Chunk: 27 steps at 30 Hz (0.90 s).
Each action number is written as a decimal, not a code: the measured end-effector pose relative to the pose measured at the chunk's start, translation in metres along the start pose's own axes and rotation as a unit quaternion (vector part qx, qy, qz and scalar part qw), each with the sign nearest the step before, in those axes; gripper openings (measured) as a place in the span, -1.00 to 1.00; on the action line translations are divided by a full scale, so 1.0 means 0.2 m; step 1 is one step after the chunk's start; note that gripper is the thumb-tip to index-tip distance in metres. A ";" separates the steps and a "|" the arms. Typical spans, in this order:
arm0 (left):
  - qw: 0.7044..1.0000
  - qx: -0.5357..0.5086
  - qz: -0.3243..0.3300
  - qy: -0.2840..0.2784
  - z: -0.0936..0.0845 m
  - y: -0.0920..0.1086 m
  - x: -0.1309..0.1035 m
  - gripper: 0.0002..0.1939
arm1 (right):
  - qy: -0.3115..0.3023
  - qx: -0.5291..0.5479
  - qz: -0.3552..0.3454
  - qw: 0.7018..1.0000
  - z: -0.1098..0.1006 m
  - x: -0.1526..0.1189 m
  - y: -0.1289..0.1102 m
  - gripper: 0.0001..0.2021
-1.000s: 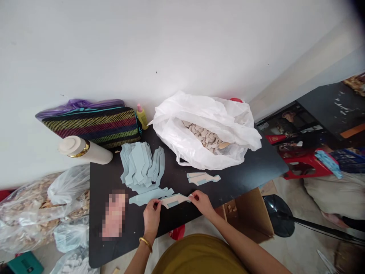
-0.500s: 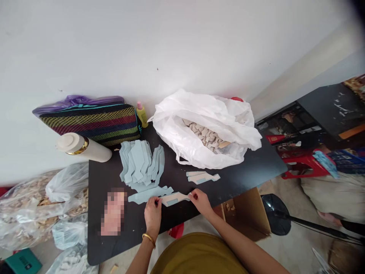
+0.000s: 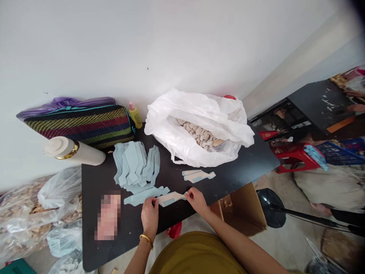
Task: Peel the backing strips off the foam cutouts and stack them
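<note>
A pale blue cut piece with a cream layer on it (image 3: 172, 198) lies near the table's front edge. My left hand (image 3: 149, 214) pinches its left end, and my right hand (image 3: 196, 199) pinches its right end. Just left of it rest loose blue pieces (image 3: 139, 196), partly behind my left fingers. Behind them is a pile of pale blue pieces (image 3: 131, 161). Similar pieces with cream layers (image 3: 198, 175) lie farther back, right of centre. An open white plastic bag (image 3: 196, 110) holds many small beige pieces (image 3: 196, 133).
On the black table (image 3: 114, 249) stand a cream bottle (image 3: 88, 153), a striped mesh bag (image 3: 85, 123) and a yellow bottle (image 3: 135, 117). A cardboard box (image 3: 246, 209) is below the right edge. At far right, a person's hand (image 3: 356, 108) shows near another table.
The whole view has shifted, so the table and its things appear slightly farther left. Both hands keep their pinch on the piece's ends.
</note>
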<state>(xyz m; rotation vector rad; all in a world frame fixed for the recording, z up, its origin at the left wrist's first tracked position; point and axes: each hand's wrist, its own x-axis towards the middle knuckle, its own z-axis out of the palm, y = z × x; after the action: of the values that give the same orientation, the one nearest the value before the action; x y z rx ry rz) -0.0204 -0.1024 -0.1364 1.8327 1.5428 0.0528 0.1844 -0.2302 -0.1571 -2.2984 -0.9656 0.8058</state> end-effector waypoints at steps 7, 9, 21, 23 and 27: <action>1.000 0.020 0.009 0.001 0.00 0.00 0.00 -0.77 | 0.006 -0.022 -0.009 1.000 -0.01 -0.02 -0.03 -0.82; 1.000 0.018 0.004 -0.002 0.00 0.01 0.00 -0.77 | 0.008 -0.031 -0.008 0.999 -0.02 -0.02 -0.05 -0.81; 0.999 0.030 -0.004 -0.019 -0.01 0.03 0.00 -0.78 | 0.016 -0.092 -0.045 0.995 -0.03 -0.05 -0.10 -0.87; 0.999 0.031 0.000 -0.018 -0.01 0.02 0.00 -0.78 | 0.020 -0.089 -0.047 0.995 -0.03 -0.05 -0.10 -0.88; 0.999 0.032 0.010 -0.013 -0.01 0.01 0.00 -0.77 | 0.021 -0.072 -0.049 0.996 -0.04 -0.05 -0.08 -0.87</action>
<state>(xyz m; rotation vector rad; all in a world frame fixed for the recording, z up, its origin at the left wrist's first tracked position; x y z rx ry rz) -0.0194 -0.1013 -0.1341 1.8919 1.5250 -0.0115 0.1777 -0.2294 -0.1375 -2.3573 -1.1413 0.6645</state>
